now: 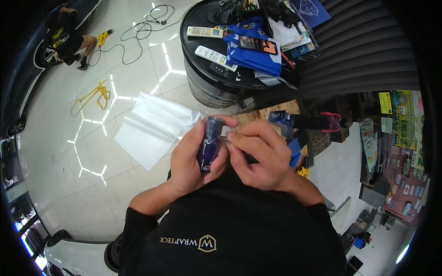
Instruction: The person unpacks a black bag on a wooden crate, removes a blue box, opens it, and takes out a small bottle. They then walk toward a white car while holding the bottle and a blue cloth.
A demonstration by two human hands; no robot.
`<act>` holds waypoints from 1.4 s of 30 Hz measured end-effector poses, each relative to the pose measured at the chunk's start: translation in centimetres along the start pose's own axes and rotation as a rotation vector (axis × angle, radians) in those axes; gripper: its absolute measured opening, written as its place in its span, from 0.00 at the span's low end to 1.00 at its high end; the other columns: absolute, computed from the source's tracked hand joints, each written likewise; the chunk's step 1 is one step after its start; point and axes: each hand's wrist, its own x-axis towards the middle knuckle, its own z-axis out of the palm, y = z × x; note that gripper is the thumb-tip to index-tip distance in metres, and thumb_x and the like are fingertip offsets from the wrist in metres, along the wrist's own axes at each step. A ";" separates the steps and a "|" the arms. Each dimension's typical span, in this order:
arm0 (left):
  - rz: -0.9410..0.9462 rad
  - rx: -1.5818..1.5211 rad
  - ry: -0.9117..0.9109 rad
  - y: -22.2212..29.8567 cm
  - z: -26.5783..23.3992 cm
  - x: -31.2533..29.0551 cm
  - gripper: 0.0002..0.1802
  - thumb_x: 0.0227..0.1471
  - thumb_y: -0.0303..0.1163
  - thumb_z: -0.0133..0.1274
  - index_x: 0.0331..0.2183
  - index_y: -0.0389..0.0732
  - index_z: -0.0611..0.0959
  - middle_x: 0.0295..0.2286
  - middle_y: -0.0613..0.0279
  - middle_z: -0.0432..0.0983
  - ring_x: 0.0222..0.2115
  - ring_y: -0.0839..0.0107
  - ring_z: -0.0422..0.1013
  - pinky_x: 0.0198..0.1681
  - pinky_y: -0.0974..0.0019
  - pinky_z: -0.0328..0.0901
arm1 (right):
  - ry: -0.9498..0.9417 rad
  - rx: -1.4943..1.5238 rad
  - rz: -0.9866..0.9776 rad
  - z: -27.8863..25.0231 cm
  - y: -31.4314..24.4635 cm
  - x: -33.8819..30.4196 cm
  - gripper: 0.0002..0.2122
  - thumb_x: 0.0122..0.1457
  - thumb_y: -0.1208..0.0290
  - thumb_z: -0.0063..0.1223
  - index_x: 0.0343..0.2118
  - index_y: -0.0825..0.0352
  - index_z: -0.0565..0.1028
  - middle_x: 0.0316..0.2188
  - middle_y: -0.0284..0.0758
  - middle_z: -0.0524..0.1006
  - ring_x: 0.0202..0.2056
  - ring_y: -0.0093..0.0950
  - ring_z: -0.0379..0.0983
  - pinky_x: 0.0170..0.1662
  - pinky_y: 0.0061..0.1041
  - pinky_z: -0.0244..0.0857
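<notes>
A small dark blue bottle (209,149) with a black cap stands nearly upright in front of my chest. My left hand (186,158) is closed round it, thumb along one side and fingers wrapped behind. Shiny clear film seems to cover the cap and neck. Just to the right of the bottle, my right hand (264,156) is closed in a pinch, thumb against fingertips. What sits in that pinch is too small to make out, perhaps a bit of clear film.
A black drum (202,83) at the far side carries remotes (205,32), a blue bag (253,60) and a phone (258,44). A white sheet (149,126) lies on the tiled floor, with a yellow strap (99,94) and a cable (124,50) beyond. Another person (66,37) crouches by a dark car.
</notes>
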 end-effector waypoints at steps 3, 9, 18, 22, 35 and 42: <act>0.062 0.153 0.072 0.0 0.7 -0.3 0.38 0.72 0.55 0.25 0.63 0.32 0.67 0.12 0.67 0.64 0.09 0.80 0.55 0.14 0.76 0.52 | -0.026 -0.045 -0.031 -0.1 -0.3 0.0 0.13 0.47 0.87 0.65 0.37 0.72 0.81 0.31 0.38 0.77 0.26 0.30 0.75 0.26 0.24 0.69; 0.132 0.307 0.167 0.0 1.4 -0.7 0.40 0.72 0.56 0.24 0.65 0.32 0.66 0.12 0.70 0.62 0.11 0.82 0.54 0.17 0.75 0.50 | -0.039 -0.100 -0.115 0.2 -0.4 0.1 0.17 0.43 0.83 0.64 0.40 0.74 0.80 0.33 0.37 0.75 0.30 0.31 0.77 0.27 0.26 0.71; 0.080 0.318 0.040 0.4 1.2 -0.8 0.43 0.58 0.25 0.60 0.69 0.36 0.58 0.30 0.73 0.70 0.26 0.85 0.63 0.32 0.80 0.59 | -0.054 -0.095 -0.126 -0.3 0.2 0.3 0.16 0.44 0.83 0.64 0.39 0.75 0.79 0.33 0.37 0.74 0.29 0.32 0.77 0.27 0.27 0.70; -0.027 0.274 -0.010 0.6 0.9 -0.9 0.47 0.53 0.22 0.56 0.70 0.37 0.54 0.24 0.74 0.67 0.18 0.85 0.59 0.22 0.79 0.52 | -0.120 -0.087 -0.111 -1.0 -0.1 0.1 0.14 0.46 0.83 0.64 0.39 0.74 0.79 0.32 0.36 0.73 0.29 0.31 0.77 0.27 0.27 0.70; -0.078 0.280 0.011 0.9 -0.7 -1.2 0.36 0.50 0.18 0.48 0.63 0.39 0.66 0.26 0.75 0.67 0.24 0.87 0.62 0.29 0.79 0.57 | -0.298 -0.173 -0.038 -0.6 -0.8 0.3 0.14 0.49 0.80 0.61 0.41 0.74 0.78 0.35 0.37 0.72 0.31 0.31 0.77 0.29 0.26 0.70; -0.229 0.254 -0.036 1.3 -0.5 -0.7 0.40 0.49 0.16 0.47 0.65 0.40 0.65 0.26 0.73 0.67 0.23 0.86 0.62 0.27 0.79 0.57 | -0.203 -0.174 -0.131 0.6 -0.4 0.5 0.16 0.47 0.79 0.62 0.42 0.73 0.79 0.36 0.36 0.74 0.32 0.30 0.78 0.30 0.27 0.72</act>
